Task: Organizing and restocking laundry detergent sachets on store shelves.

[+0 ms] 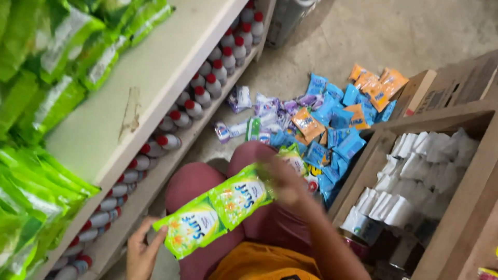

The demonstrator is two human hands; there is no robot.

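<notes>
Head view: your left hand (141,254) and right hand (286,182) pinched the sachet strip's (218,207) ends.
Feel: light, limp, slick, I'd judge.
Grip: ends.

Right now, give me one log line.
left hand: holds green sachet strip | right hand: holds other end | sachet pile: floor

A strip of green sachets (218,207) stretches across the lap, green packets (46,78) crowd the shelf, and blue and orange sachets (332,124) litter the floor.
</notes>
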